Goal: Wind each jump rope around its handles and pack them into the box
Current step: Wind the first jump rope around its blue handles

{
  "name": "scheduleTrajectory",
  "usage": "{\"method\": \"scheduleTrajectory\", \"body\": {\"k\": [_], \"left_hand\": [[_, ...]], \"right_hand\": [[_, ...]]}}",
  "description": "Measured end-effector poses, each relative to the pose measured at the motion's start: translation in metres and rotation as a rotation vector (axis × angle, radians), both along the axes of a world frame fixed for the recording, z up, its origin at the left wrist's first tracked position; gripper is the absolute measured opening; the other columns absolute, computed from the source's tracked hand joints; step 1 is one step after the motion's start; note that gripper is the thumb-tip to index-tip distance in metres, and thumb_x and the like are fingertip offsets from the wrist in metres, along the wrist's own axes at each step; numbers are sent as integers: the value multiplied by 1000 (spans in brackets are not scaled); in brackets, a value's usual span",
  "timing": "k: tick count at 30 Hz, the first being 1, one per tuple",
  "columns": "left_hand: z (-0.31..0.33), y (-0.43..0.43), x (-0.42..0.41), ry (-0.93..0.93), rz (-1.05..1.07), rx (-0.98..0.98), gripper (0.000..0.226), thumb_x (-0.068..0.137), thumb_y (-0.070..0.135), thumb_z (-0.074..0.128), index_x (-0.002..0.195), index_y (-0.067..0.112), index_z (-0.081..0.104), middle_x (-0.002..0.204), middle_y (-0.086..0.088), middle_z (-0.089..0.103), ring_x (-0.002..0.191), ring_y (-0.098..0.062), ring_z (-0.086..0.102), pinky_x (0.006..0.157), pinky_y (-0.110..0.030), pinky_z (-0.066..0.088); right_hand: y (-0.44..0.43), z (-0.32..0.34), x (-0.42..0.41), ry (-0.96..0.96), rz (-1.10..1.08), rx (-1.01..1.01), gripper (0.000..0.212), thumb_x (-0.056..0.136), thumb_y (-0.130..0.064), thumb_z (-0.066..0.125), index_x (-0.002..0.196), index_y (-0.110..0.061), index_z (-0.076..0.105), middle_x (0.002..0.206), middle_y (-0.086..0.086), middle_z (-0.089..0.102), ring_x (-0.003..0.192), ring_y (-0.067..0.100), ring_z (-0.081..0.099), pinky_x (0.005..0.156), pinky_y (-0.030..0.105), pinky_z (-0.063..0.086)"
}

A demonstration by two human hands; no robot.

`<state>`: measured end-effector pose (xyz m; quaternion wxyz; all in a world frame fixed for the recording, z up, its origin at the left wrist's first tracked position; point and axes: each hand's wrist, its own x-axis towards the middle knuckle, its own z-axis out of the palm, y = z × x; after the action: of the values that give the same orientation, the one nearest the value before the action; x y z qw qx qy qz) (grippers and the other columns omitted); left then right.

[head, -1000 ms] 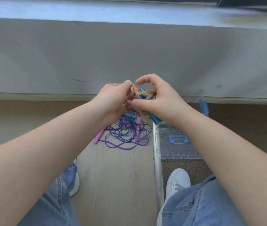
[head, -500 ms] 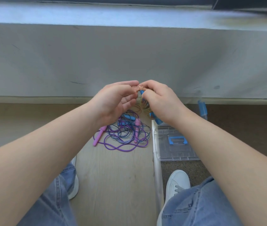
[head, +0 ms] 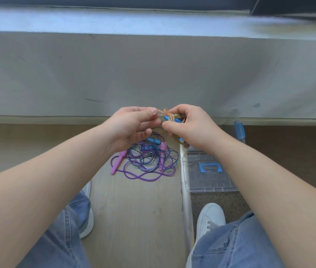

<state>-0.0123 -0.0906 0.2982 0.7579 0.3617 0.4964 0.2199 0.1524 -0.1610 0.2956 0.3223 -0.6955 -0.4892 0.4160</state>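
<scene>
Winding step, viewed from above. At left, the cord end is pinched by the left hand [head: 134, 125], thumb and forefinger closed on it, so that tension is kept. Below, on the table [head: 134, 209], a tangle of unwound jump ropes [head: 147, 161] is left waiting. At centre, the orange rope bundle [head: 169, 116] is clenched around its blue handles by the right hand [head: 190, 125], so that the turns are kept from slipping. At right, the box [head: 209, 171] is placed near for packing.

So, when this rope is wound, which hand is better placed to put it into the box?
Probably the right hand. It already grips the blue handles with the wound rope, and the clear box lies on its side. The left hand only pinches the rope end and hangs above the loose ropes.
</scene>
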Motion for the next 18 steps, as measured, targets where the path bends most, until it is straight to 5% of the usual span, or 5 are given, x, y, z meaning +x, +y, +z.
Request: {"method": "scheduleTrajectory", "body": {"k": [2,5,11,18], "left_hand": [[-3,-3,1,-10,2,-7,16,96,13,62,111,7,61,94,-6,75,79,-8,73,49,-16,51],[-5,-8,2,21,-27,66,2,98,12,59,99,11,60,83,-2,71,67,-4,66,46,-15,48],[-9,-13,-7,575,-429,990,13,94,21,63,85,25,55,75,7,66,49,-2,57,53,-17,44],[-13,-36,-4,546,-330,879,6,93,20,62,89,25,60,80,6,68,54,-10,65,53,-22,53]], "right_hand": [[0,-3,5,-83,28,-25,14,81,-30,75,94,-27,70,65,-11,66,51,6,60,55,33,57],[-5,-1,12,-236,102,-42,12,83,-35,71,95,-34,71,60,-16,62,52,-4,55,59,20,46],[-23,8,16,-314,193,-90,23,81,-33,71,103,-36,73,74,-15,65,56,-1,56,58,16,42],[-41,6,5,-311,155,-76,23,82,-34,68,104,-35,69,82,-14,65,64,-1,56,56,17,40]]}}
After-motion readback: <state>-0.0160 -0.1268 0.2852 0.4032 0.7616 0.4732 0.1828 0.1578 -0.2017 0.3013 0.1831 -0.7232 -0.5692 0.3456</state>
